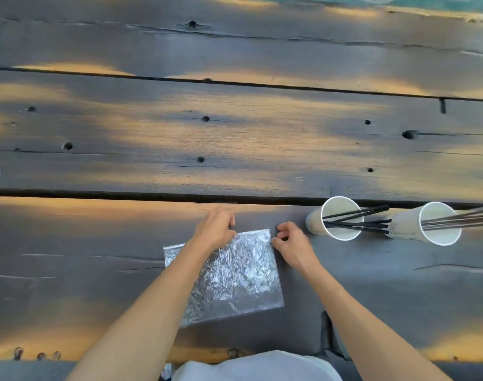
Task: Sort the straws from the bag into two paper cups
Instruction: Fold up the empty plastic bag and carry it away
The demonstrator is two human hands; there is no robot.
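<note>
Weathered plank table, dark with orange light patches; no readable writing anywhere. Clear crinkled plastic bag lies flat near the front edge, looks empty. Left hand rests on the bag's far left corner, fingers curled at its edge. Right hand just beside the far right corner, fingers curled; whether it pinches the bag can't be told. Two white paper cups to the right, left cup and right cup, both holding black straws.

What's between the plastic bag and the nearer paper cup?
In the head view, the right hand sits between the plastic bag and the nearer paper cup, over bare wooden table.
</note>
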